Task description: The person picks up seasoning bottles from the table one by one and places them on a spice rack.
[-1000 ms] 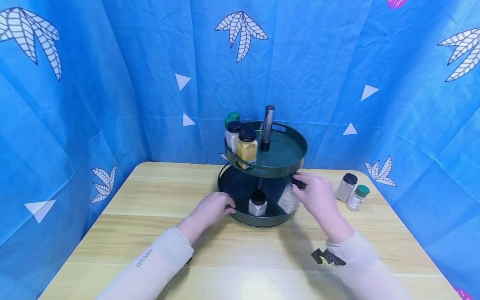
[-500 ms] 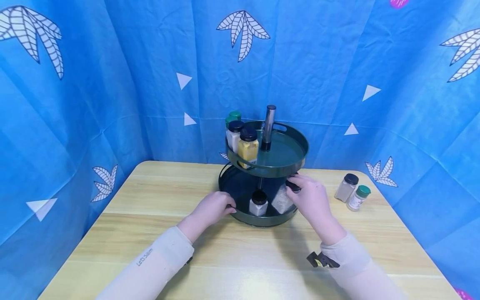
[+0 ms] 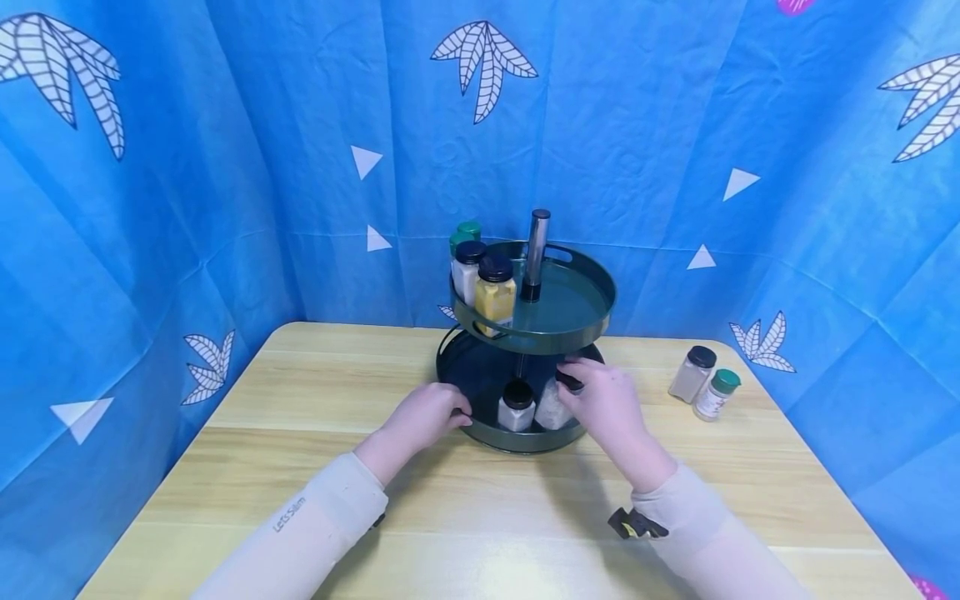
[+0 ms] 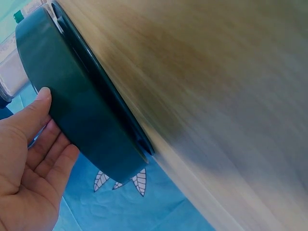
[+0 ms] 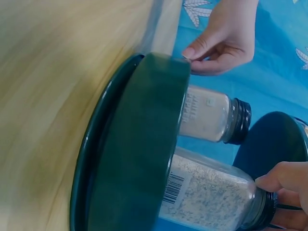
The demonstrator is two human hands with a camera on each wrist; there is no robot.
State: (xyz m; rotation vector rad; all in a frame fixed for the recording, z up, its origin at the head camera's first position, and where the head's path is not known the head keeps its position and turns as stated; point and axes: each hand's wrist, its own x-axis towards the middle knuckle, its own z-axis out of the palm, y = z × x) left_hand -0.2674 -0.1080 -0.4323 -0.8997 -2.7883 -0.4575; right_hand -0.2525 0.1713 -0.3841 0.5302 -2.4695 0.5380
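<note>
On the table stands a two-tier dark green round rack, its lower tray (image 3: 487,435) under the upper tray (image 3: 566,296). My left hand (image 3: 423,415) pinches the lower tray's rim at the front left, thumb and fingers on either side in the right wrist view. With my right hand (image 3: 609,406) I grip a spice jar (image 5: 207,195) near its black lid. Its contents are pale and speckled, and a barcode shows on its side. The jar stands in or just over the lower tray, beside a smaller black-lidded jar (image 3: 516,414); whether its base touches is hard to tell.
Several jars stand at the upper tray's left, including a yellow-filled jar (image 3: 495,304) and a green-lidded one (image 3: 468,229). A black-lidded jar (image 3: 692,375) and a green-capped bottle (image 3: 716,396) stand at the table's right. Behind hangs a blue curtain (image 3: 637,150).
My right hand has moved left with the spice jar, bringing it from the tray's right side close beside the smaller jar. My left hand has stayed on the rim.
</note>
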